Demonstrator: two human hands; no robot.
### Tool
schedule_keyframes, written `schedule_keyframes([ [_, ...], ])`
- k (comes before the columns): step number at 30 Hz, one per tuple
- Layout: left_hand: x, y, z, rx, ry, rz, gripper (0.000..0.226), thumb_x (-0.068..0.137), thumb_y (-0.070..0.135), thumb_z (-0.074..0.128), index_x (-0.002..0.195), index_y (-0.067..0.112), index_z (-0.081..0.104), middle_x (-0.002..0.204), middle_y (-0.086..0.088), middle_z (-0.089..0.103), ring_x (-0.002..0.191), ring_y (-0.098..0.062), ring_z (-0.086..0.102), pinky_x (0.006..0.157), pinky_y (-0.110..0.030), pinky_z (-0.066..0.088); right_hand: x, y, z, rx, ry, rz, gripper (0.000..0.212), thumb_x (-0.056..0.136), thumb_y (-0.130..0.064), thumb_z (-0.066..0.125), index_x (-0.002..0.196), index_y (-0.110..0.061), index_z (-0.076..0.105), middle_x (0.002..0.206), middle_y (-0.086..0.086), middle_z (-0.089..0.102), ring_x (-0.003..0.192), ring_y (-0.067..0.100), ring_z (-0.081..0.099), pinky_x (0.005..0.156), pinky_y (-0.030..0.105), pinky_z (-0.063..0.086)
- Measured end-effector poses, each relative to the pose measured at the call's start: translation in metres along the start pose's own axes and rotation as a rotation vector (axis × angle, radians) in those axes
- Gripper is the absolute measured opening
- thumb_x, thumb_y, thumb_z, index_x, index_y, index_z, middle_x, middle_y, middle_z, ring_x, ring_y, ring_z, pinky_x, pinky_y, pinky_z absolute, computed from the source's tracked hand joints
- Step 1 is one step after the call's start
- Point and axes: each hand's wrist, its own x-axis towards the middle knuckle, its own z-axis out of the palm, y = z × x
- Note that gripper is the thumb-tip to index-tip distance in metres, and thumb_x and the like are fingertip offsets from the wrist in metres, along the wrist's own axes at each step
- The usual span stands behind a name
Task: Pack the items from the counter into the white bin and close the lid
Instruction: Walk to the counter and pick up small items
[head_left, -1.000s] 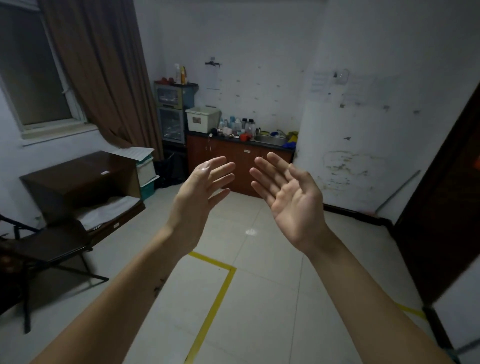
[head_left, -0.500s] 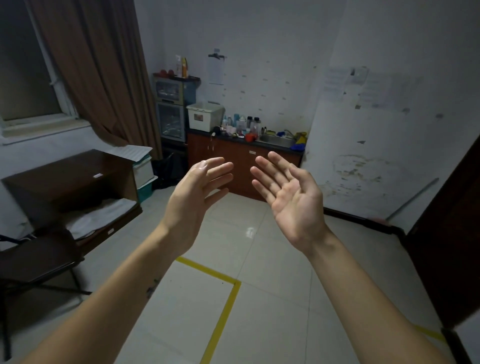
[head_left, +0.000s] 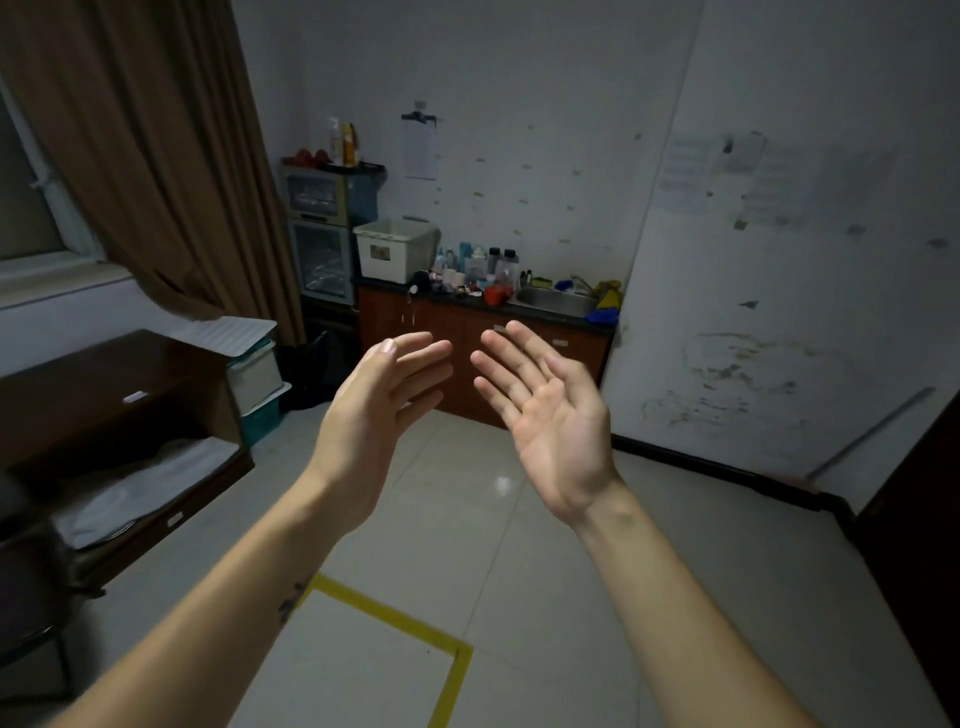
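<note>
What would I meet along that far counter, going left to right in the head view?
white bin → bottles → sink → blue cloth

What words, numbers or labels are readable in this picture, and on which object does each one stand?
No text here can be read.
Sticker on the white bin: too small to read.
Clipped sheet on the back wall: too blurred.
Papers on the right wall: faint, unreadable.
Bottles beside the bin: labels too small.
White tag on the dark desk: too small to tell.
</note>
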Motion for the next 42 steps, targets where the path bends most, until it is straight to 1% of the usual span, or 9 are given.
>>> schedule_keyframes([
  [3, 0.057, -0.022, 0.012, -0.015, 0.029, -0.014, 0.043, 0.102, 0.036, 0.037, 0.131, 0.009, 0.054, 0.127, -0.006, 0.065, 0.120, -0.021, 0.061, 0.111, -0.050, 0.037, 0.053, 0.000, -0.031, 0.006, -0.008, 0.006, 0.049, 0.100, -0.031, 0.029, 0.143, -0.012, 0.041, 0.140, 0.010, 0.054, 0.129, 0.025, 0.051, 0.115, 0.047, 0.031],
  [7, 0.125, -0.043, 0.016, 0.018, 0.006, 0.006, 0.050, 0.092, 0.040, 0.042, 0.129, 0.010, 0.055, 0.127, -0.005, 0.065, 0.121, -0.021, 0.060, 0.109, -0.047, 0.039, 0.118, -0.006, -0.068, 0.014, 0.016, 0.007, 0.048, 0.101, -0.030, 0.028, 0.143, -0.011, 0.042, 0.138, 0.011, 0.055, 0.128, 0.025, 0.052, 0.114, 0.047, 0.032],
  [15, 0.230, -0.074, -0.010, 0.037, 0.002, 0.024, 0.051, 0.092, 0.041, 0.042, 0.130, 0.009, 0.055, 0.128, -0.006, 0.064, 0.121, -0.022, 0.060, 0.110, -0.049, 0.038, 0.221, 0.016, -0.104, 0.017, -0.023, 0.023, 0.051, 0.099, -0.032, 0.030, 0.143, -0.010, 0.041, 0.138, 0.012, 0.055, 0.128, 0.026, 0.053, 0.114, 0.046, 0.033],
  [19, 0.289, -0.089, -0.042, 0.041, 0.002, 0.013, 0.049, 0.092, 0.042, 0.042, 0.128, 0.012, 0.056, 0.129, -0.006, 0.064, 0.121, -0.022, 0.059, 0.110, -0.050, 0.038, 0.284, 0.039, -0.111, 0.018, -0.030, 0.015, 0.054, 0.095, -0.034, 0.034, 0.143, -0.010, 0.041, 0.139, 0.012, 0.054, 0.128, 0.026, 0.052, 0.113, 0.045, 0.034],
  [22, 0.347, -0.097, -0.073, 0.035, 0.005, 0.016, 0.049, 0.092, 0.042, 0.042, 0.128, 0.012, 0.056, 0.129, -0.006, 0.064, 0.121, -0.022, 0.059, 0.110, -0.049, 0.039, 0.340, 0.064, -0.117, -0.003, -0.029, 0.018, 0.052, 0.098, -0.032, 0.031, 0.143, -0.010, 0.041, 0.139, 0.013, 0.054, 0.129, 0.026, 0.052, 0.114, 0.046, 0.032],
  [28, 0.476, -0.129, -0.147, -0.016, -0.024, 0.013, 0.050, 0.094, 0.040, 0.040, 0.130, 0.009, 0.053, 0.129, -0.008, 0.063, 0.121, -0.023, 0.060, 0.109, -0.048, 0.040, 0.468, 0.123, -0.126, -0.029, 0.023, 0.029, 0.051, 0.099, -0.031, 0.031, 0.143, -0.009, 0.041, 0.138, 0.014, 0.054, 0.129, 0.028, 0.052, 0.114, 0.046, 0.033],
  [34, 0.596, -0.136, -0.206, -0.024, -0.053, -0.003, 0.050, 0.093, 0.042, 0.040, 0.130, 0.010, 0.053, 0.130, -0.007, 0.063, 0.121, -0.023, 0.060, 0.108, -0.046, 0.041, 0.588, 0.160, -0.122, -0.023, 0.082, 0.013, 0.049, 0.100, -0.029, 0.030, 0.143, -0.008, 0.041, 0.138, 0.014, 0.055, 0.127, 0.028, 0.053, 0.112, 0.046, 0.035],
  [39, 0.662, -0.151, -0.240, -0.046, -0.049, -0.033, 0.052, 0.093, 0.042, 0.039, 0.132, 0.009, 0.052, 0.129, -0.008, 0.063, 0.121, -0.023, 0.060, 0.107, -0.046, 0.042, 0.663, 0.192, -0.132, -0.011, 0.122, 0.043, 0.049, 0.100, -0.028, 0.030, 0.142, -0.007, 0.042, 0.137, 0.014, 0.056, 0.127, 0.028, 0.054, 0.113, 0.047, 0.033],
  [42, 0.702, -0.166, -0.260, -0.005, -0.060, -0.045, 0.052, 0.094, 0.042, 0.038, 0.132, 0.009, 0.051, 0.129, -0.006, 0.064, 0.121, -0.022, 0.060, 0.108, -0.046, 0.041, 0.708, 0.206, -0.145, -0.003, 0.140, 0.049, 0.048, 0.099, -0.028, 0.033, 0.142, -0.008, 0.043, 0.136, 0.014, 0.056, 0.125, 0.028, 0.055, 0.113, 0.047, 0.034],
])
